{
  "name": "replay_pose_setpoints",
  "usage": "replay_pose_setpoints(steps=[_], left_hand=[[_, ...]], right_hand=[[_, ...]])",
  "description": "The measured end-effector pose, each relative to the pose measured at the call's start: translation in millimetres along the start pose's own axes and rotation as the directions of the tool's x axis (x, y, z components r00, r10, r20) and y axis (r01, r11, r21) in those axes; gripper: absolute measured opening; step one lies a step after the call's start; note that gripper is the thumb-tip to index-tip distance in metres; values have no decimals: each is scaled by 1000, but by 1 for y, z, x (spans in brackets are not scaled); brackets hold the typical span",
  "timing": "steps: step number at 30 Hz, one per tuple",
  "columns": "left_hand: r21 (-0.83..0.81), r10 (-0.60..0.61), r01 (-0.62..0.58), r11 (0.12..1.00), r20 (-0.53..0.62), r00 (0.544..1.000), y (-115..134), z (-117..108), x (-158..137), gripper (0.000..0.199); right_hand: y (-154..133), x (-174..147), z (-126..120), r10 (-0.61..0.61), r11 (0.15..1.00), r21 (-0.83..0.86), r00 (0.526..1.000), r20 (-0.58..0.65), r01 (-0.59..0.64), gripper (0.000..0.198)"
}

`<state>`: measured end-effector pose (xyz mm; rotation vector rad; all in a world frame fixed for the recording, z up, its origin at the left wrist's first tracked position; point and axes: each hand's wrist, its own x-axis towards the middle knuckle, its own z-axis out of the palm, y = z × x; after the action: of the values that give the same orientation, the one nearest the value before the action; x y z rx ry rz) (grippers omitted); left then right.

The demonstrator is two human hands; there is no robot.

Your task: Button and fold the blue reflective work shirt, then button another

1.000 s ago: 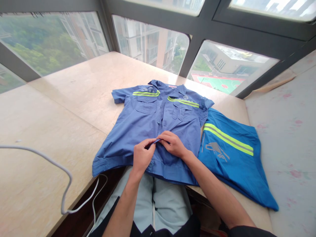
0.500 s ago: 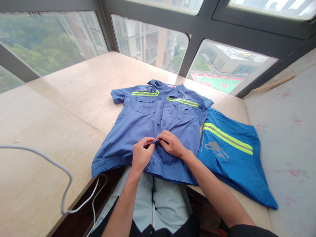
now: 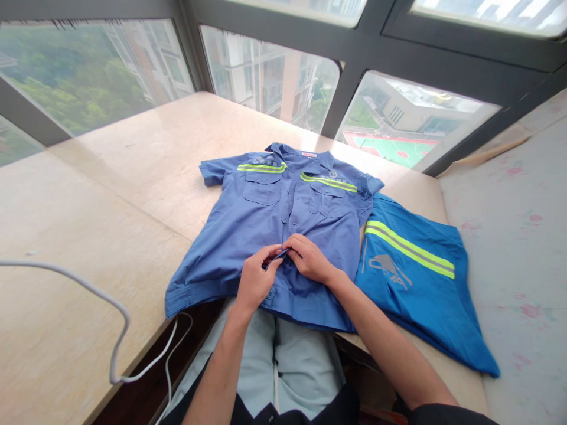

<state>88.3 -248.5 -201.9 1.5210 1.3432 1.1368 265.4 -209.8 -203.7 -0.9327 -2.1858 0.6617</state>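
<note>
The shirt [image 3: 270, 236] lies flat and face up on the tabletop [image 3: 133, 195], collar far, hem hanging just over the near edge; the left hand [image 3: 256, 278] and right hand [image 3: 310, 258] meet at its front placket, each grip pinching a fold of cloth near a button; the fabric looks light, soft and limp, likely to sag and wrinkle if lifted by one point, so the stiffer placket, collar or shoulder seams seem the best holds; a brighter blue garment [image 3: 420, 277] lies just beside it on the right.
</note>
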Motion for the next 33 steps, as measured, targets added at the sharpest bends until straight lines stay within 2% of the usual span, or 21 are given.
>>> replay_pose_setpoints(steps=[5,9,12,16,20,25,33], left_hand=[[-10,-27,27,1000,-43,999,1,-2,0,20],[-70,-100,94,993,-96,990,3,-2,0,22],[-102,-135,122,987,-132,982,3,-1,0,24],[-110,-137,122,986,-137,981,3,0,0,25],[-132,-148,132,982,-117,982,5,-1,-1,26],[-123,-138,125,984,-102,985,5,-1,-1,25],[95,-22,32,995,-101,995,8,-2,-2,20]], right_hand=[[-2,0,1,-10,1000,-15,999,-40,9,17],[-4,-3,-1,-8,1000,3,983,-183,8,13],[-5,-4,-3,-34,998,-58,966,-257,20,5],[-5,-4,-4,-108,989,-118,980,-166,89,9],[-4,-4,-2,-113,986,-135,988,-104,98,17],[-3,-4,-3,-136,965,-235,989,-49,121,17],[-3,-5,-2,-141,947,-293,990,-18,129,10]])
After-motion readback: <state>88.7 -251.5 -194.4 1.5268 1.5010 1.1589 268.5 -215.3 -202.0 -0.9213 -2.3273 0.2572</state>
